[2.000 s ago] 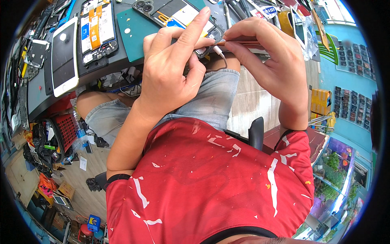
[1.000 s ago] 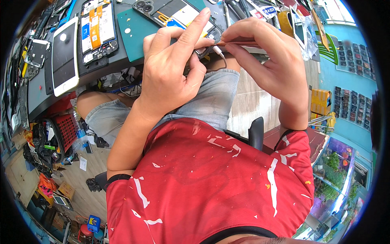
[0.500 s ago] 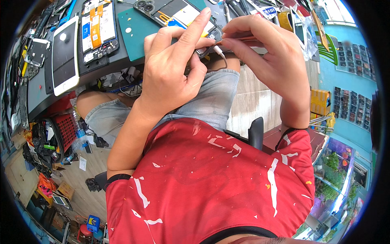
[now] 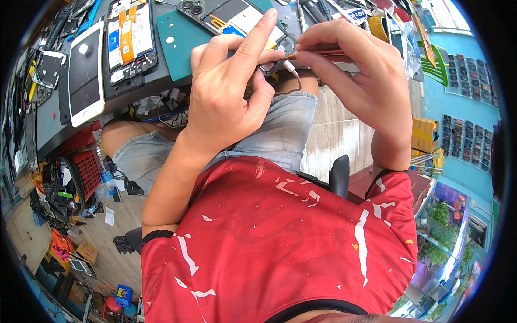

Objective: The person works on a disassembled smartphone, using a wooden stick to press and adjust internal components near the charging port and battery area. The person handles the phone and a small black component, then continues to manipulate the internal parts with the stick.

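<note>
An opened phone (image 4: 245, 20) lies at the desk's near edge, its inside exposed and its camera lenses toward the far left. My left hand (image 4: 226, 91) is at its near end, index finger stretched out above it. The left thumb and middle finger close around the phone's lower edge, where the contact is partly hidden. Between my right thumb and index finger are slim brown tweezers (image 4: 328, 53), their tip beside the left middle fingertip. My right hand (image 4: 366, 75) hovers past the desk edge. A white cable (image 4: 291, 68) has its plug end by the phone's near corner.
A green mat (image 4: 175, 48) lies under the phone. To its left are another opened device (image 4: 128, 40) and a white-framed tablet (image 4: 86, 75). Hand tools (image 4: 312, 9) lie behind my right hand. A red basket (image 4: 86, 177) stands low on the left.
My right hand has shifted very slightly, tilting the tweezers a little. The left hand and the phone are almost unmoved.
</note>
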Available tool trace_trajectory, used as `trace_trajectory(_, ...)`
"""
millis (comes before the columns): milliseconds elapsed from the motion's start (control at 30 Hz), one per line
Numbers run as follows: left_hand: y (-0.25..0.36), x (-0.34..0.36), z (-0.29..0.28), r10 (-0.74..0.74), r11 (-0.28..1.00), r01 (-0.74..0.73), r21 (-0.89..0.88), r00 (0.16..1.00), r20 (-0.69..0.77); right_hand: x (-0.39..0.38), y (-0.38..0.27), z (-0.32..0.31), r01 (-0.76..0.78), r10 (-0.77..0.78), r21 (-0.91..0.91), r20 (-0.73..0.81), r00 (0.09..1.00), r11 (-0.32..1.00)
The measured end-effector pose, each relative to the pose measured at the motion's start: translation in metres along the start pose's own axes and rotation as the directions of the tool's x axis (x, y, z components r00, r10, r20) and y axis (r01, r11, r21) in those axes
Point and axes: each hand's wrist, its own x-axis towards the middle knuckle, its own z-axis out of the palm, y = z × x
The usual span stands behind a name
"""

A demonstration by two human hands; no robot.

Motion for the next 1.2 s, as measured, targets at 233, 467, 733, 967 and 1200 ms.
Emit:
trace_trajectory(233, -0.001, 0.000, 0.001, 0.006, 1.000, -0.006, 0.002, 1.000, 0.000, 0.000, 0.002, 0.001, 0.018, -0.018, -0.010, 0.001, 1.000, 1.000)
trace_trajectory(467, -0.004, 0.002, 0.005, 0.042, 0.998, -0.037, 0.059, 0.995, -0.091, 0.001, 0.003, 0.000, 0.032, -0.032, -0.014, 0.020, 0.999, 0.999)
trace_trajectory(733, -0.006, 0.001, 0.006, 0.050, 0.997, -0.045, 0.061, 0.995, -0.088, 0.004, 0.001, -0.001, 0.006, -0.005, -0.017, 0.038, 0.999, 1.000)
trace_trajectory(967, -0.004, -0.003, 0.002, -0.022, 0.999, 0.020, -0.025, 0.996, -0.087, 0.013, 0.001, -0.003, 0.094, -0.086, -0.115, 0.076, 0.993, 0.989)
trace_trajectory(1200, -0.009, -0.010, 0.007, -0.021, 0.998, 0.012, -0.059, 0.985, -0.169, 0.018, 0.002, -0.005, 0.132, -0.123, -0.067, 0.123, 0.985, 0.989)
